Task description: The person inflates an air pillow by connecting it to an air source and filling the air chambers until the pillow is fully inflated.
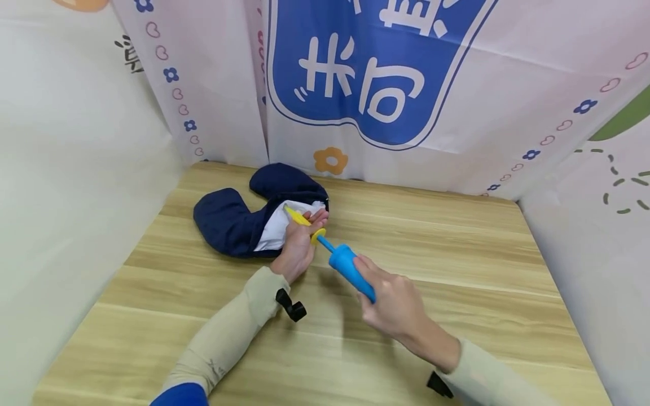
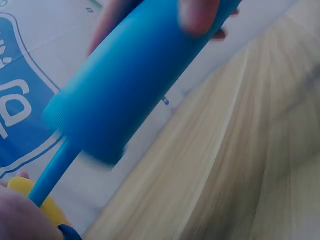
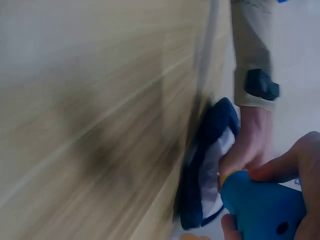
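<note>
Centre of the head view: one pump [image 1: 347,264], two hands on it, one pillow [image 1: 222,225].
Pump's long axis runs diagonally, one yellow nozzle [image 1: 298,216] pointing upper left, blue barrel toward lower right. Right hand [image 1: 395,301] clamped round barrel; left hand [image 1: 298,245] grips nozzle over pillow's white patch, left of centre. Pillow: two navy lobes, ends leftward.

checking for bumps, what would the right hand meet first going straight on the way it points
The right hand, gripping the blue pump barrel, points toward the left hand. The yellow flange beside that hand would likely come first, though depth is unclear.
</note>
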Motion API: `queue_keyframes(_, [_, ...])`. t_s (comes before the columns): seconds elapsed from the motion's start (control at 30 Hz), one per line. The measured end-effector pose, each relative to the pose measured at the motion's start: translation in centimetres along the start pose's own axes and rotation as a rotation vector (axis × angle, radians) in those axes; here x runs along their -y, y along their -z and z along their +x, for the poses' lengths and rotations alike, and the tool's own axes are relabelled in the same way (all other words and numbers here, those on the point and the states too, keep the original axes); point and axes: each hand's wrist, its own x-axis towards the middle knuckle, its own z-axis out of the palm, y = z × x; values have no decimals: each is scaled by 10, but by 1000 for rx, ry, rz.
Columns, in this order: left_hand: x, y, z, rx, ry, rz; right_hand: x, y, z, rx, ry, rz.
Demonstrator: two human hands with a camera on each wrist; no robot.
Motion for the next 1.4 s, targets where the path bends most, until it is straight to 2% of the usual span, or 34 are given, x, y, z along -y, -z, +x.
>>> queue_keyframes(0.13, [2, 3, 1, 26, 25, 18, -1, -17, 20, -1, 26, -1])
queue_keyframes(0.23, [6, 1, 1, 38, 35, -9, -9, -16, 22, 25, 11, 45])
queue_keyframes(0.43, [8, 3, 3, 59, 20, -74, -29, 9, -15, 111, -42, 131])
queue_keyframes(0.6, [1, 9, 9, 57, 1, -60, -35, 31, -45, 104, -14, 92])
queue_keyframes(0.73, [-1, 10, 12, 59, 13, -69, -35, 41, -54, 57, 21, 66])
queue_keyframes(0.9, [-2, 10, 8, 46, 50, -70, -20, 28, -30, 3, 40, 35])
queue_keyframes(1.0, [-2, 10, 4, 71, 57, -65, -7, 16, -9, -16, 29, 40])
queue_keyframes(1.17, [-1, 12, -4, 96, 42, -36, 3, -7, 18, -36, 68, 56])
queue_keyframes(1.3, [5, 12, -8, 117, 46, -35, -5, -19, 23, -17, 64, 85])
queue_keyframes(1.4, [5, 10, -6, 151, 36, -68, -12, -15, 18, 19, 47, 107])
